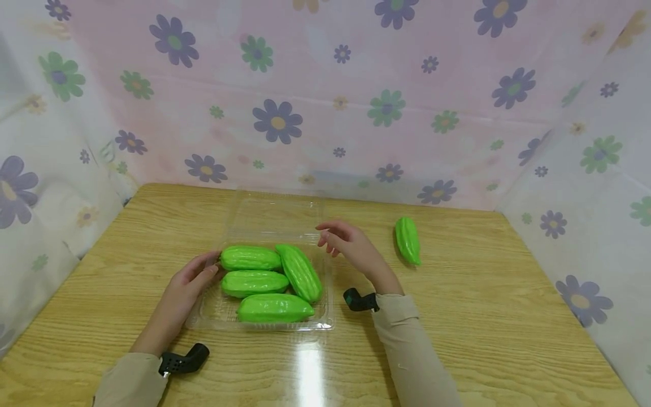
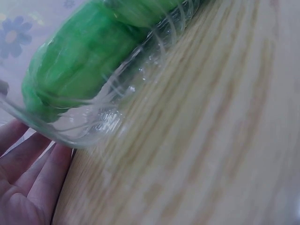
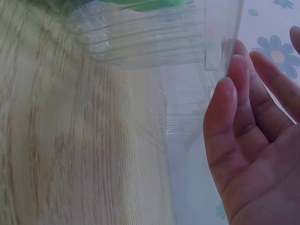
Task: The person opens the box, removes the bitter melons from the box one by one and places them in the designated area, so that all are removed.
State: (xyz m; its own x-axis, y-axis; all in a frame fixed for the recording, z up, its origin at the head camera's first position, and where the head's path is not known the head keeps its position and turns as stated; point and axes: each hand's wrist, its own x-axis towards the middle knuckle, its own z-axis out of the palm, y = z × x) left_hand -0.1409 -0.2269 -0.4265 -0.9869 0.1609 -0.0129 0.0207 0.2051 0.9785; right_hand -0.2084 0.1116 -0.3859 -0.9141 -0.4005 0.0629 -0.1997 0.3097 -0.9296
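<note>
A clear plastic clamshell box (image 1: 213, 316) stands on the table with its lid (image 1: 274, 217) folded back. Several shiny green, ridged bitter melons lie inside, among them a slanted one (image 1: 300, 273) at the right and one along the front (image 1: 274, 308). At the box's left edge, my left hand (image 1: 190, 280) holds the rim between thumb and fingers; in the left wrist view its fingers (image 2: 40, 173) reach under the rim. My right hand (image 1: 353, 249) hovers by the back right corner, fingers loosely bent and holding nothing. In the right wrist view its fingertips (image 3: 227, 86) are near the box edge.
One more bitter melon (image 1: 408, 241) lies alone on the wood-grain table (image 1: 488, 316), to the right of my right hand. Flowered cloth (image 1: 325, 113) hangs behind the table and along both sides. Black wrist cameras (image 1: 184, 360) sit at both cuffs.
</note>
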